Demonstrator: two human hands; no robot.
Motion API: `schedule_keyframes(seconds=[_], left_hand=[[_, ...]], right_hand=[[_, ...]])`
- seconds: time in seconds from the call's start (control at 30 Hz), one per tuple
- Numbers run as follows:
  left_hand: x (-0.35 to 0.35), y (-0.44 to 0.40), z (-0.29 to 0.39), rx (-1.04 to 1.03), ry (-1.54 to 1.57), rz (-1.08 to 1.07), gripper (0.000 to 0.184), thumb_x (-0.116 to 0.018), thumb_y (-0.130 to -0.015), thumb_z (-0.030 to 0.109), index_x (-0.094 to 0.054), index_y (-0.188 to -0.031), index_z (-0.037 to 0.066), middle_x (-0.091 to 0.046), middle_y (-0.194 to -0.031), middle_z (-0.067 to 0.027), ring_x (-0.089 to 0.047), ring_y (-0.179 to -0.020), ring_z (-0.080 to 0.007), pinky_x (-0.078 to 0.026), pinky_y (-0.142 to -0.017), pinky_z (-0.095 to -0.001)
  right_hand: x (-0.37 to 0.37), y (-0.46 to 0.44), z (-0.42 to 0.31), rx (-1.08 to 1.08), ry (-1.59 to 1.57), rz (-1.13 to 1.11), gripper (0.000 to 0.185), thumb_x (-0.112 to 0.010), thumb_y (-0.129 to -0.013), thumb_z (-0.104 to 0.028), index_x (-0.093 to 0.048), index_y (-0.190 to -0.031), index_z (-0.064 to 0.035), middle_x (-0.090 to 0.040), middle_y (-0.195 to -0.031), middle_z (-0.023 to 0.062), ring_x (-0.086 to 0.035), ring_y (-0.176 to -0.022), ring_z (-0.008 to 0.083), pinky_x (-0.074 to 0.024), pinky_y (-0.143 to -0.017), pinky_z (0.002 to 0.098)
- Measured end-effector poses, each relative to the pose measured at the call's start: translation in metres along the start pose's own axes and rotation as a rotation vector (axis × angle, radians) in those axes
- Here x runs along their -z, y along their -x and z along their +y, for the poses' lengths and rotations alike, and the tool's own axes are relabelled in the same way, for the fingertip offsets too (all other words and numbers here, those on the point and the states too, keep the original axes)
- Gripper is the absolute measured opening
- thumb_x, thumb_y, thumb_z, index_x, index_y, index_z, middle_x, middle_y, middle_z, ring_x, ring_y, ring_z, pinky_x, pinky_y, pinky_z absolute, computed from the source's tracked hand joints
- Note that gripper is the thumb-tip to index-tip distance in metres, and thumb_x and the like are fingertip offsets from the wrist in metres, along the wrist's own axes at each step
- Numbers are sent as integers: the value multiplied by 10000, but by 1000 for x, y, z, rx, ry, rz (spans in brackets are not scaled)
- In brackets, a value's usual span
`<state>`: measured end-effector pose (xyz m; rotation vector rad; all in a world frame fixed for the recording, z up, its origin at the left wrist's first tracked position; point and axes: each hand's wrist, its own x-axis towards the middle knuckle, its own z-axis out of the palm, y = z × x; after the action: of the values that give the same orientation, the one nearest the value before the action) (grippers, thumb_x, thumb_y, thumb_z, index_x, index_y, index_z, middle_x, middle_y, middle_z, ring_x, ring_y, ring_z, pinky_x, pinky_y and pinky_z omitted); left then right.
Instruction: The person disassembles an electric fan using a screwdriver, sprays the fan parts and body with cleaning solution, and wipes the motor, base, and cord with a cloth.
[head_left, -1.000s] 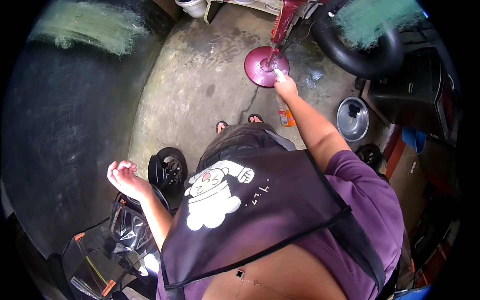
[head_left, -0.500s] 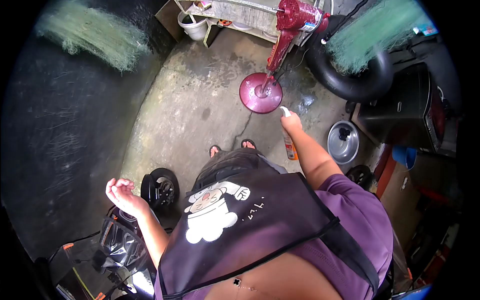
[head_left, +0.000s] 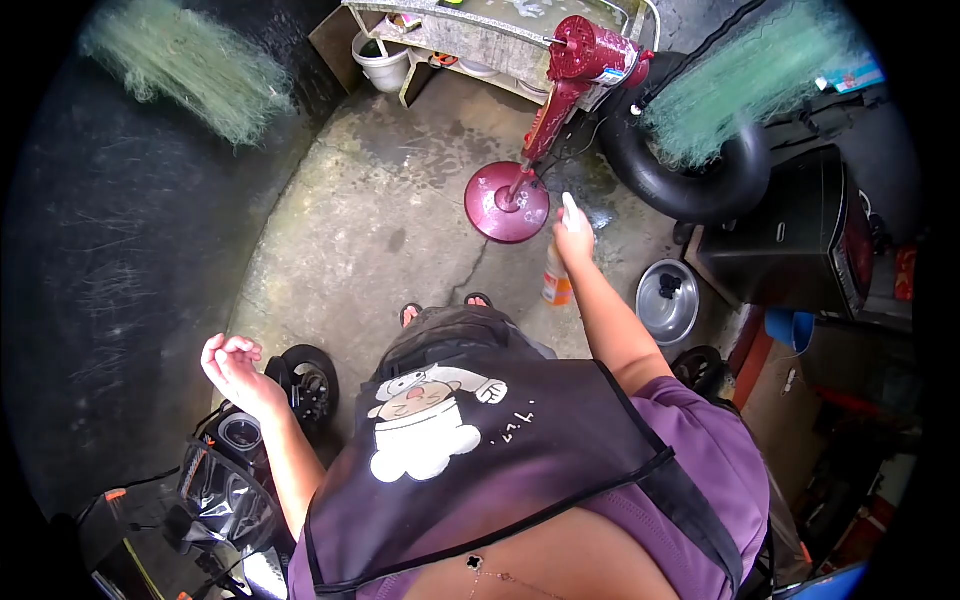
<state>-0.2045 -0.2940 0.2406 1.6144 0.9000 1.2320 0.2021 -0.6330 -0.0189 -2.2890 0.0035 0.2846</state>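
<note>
My right hand (head_left: pixel 574 243) is closed around the neck of a spray bottle (head_left: pixel 556 280) with a white nozzle and orange contents or label. The bottle hangs upright beside my right forearm. Just ahead of it stands a dark red standing fan (head_left: pixel 535 135), with its motor head showing and no blades or cage on it. Its round base (head_left: pixel 490 215) rests on the concrete floor. To the left, my left hand (head_left: pixel 238 375) is raised in the air with loosely bent fingers, holding nothing. Under it is a motorbike (head_left: pixel 240 435).
A metal basin (head_left: pixel 667 318) with something dark in it sits on the right, near a black box-shaped speaker or cabinet (head_left: pixel 790 235). Behind these lies a black inner tube (head_left: pixel 660 160). A worn bench (head_left: pixel 470 40) and a white bucket (head_left: pixel 385 70) stand ahead. Green netting (head_left: pixel 190 75) hangs at left.
The view has shifted slightly, so the fan and basin sit lower and further left. My right hand with the spray bottle has risen a little toward the fan. My left hand stays raised.
</note>
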Motion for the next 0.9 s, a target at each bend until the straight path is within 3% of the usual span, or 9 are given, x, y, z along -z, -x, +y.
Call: schedule_keyframes(seconds=[0.07, 0.17, 0.37, 0.4, 0.47, 0.63, 0.7, 0.8, 0.9], left_hand=[[-2, 0, 2, 0, 16, 6, 235, -415, -1054, 242, -504, -1172, 58, -576, -825, -55, -514, -730, -129, -421, -689, -269], [-1, 0, 2, -5, 42, 9, 214, -424, -1056, 229, -506, -1165, 64, -574, -811, -55, -510, -722, -123, -423, -685, -270], [6, 3, 5, -4, 62, 32, 218, -426, -1056, 233, -506, -1164, 62, -575, -808, -57, -514, -721, -128, -428, -689, -272], [8, 4, 5, -1, 69, 38, 220, -427, -1056, 234, -507, -1164, 60, -576, -809, -58, -516, -722, -130, -428, -688, -272], [14, 6, 2, -4, 46, 49, 237, -417, -1055, 244, -509, -1169, 58, -578, -815, -57, -518, -729, -134, -425, -690, -273], [30, 10, -6, -31, 6, 59, 262, -409, -1056, 260, -511, -1178, 53, -580, -817, -53, -520, -734, -135, -422, -690, -269], [31, 11, -6, -25, 7, 62, 263, -409, -1056, 261, -510, -1179, 52, -580, -818, -52, -521, -734, -135, -421, -689, -269], [29, 11, -4, -14, 7, 68, 262, -411, -1057, 260, -509, -1181, 50, -581, -822, -54, -520, -733, -134, -421, -688, -268], [23, 8, -2, -21, 9, 57, 260, -409, -1057, 254, -508, -1183, 49, -580, -826, -56, -517, -733, -132, -422, -690, -267]], right_hand=[[3, -15, -33, 199, -53, 120, 503, -624, -774, -64, -636, -1276, -96, -701, -1020, 64, -664, -921, 181, -524, -837, 320], [10, -41, -81, 261, -405, 130, 674, -583, -769, 10, -527, -1434, -81, -663, -1087, 33, -624, -922, 130, -503, -843, 265], [24, -95, -133, 463, -176, 266, 639, -594, -778, 1, -540, -1412, -62, -684, -1066, 65, -645, -934, 162, -509, -843, 287], [22, -110, -132, 467, -176, 259, 639, -594, -778, 1, -540, -1412, -62, -684, -1066, 65, -645, -934, 162, -509, -843, 287], [25, -116, -148, 327, -146, 202, 458, -647, -783, -134, -659, -1240, -110, -721, -1025, 111, -693, -952, 282, -530, -876, 396], [10, -141, -133, 267, -262, 161, 376, -654, -796, -168, -687, -1165, -104, -722, -1020, 110, -694, -973, 280, -532, -886, 396], [2, -139, -135, 319, -48, 171, 521, -600, -827, -92, -607, -1347, -113, -711, -1014, 56, -682, -927, 194, -524, -871, 320], [10, -112, -175, 283, 193, 201, 327, -652, -829, -184, -674, -1141, -87, -707, -1043, 124, -677, -1007, 297, -524, -913, 394], [-1, -107, -196, 191, 157, 231, 335, -681, -828, -228, -643, -1122, -73, -686, -1083, 151, -662, -1050, 338, -519, -927, 431]])
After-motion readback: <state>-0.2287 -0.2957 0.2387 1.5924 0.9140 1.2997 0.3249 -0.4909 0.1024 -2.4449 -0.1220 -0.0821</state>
